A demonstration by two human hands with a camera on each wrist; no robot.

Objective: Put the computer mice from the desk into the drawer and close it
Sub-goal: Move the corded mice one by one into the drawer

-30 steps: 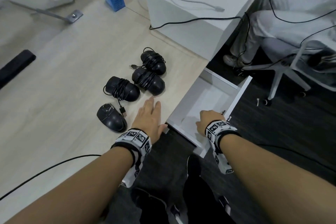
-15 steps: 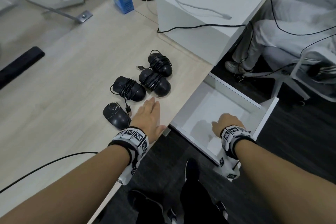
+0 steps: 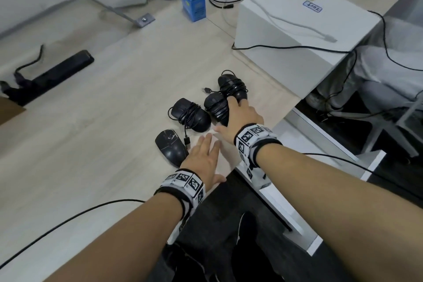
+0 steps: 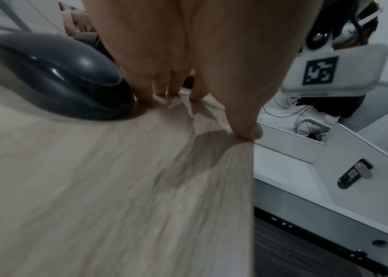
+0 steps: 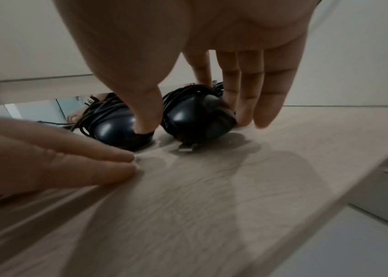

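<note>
Several black computer mice lie on the wooden desk (image 3: 114,121). One has no cord around it (image 3: 170,147); the others are wrapped in their cords (image 3: 191,114), (image 3: 231,84). My right hand (image 3: 240,114) reaches over the middle wrapped mouse (image 3: 215,105) and grips it. In the right wrist view my thumb (image 5: 140,112) is on one side of this mouse (image 5: 197,116) and my fingers (image 5: 242,105) on the other; it rests on the desk. My left hand (image 3: 203,158) lies flat beside the bare mouse (image 4: 53,75). The white drawer (image 3: 325,137) stands open under the desk's right edge.
A large white box (image 3: 297,30) stands at the back right of the desk, with a black cable across it. Blue boxes (image 3: 193,4) and a black bar (image 3: 52,73) lie farther back. A seated person in light clothes (image 3: 389,75) is beyond the drawer.
My right hand has left the drawer's front and come up and left onto the middle wrapped mouse. The drawer slid farther out in the earlier frames. My left hand stays flat on the desk.
</note>
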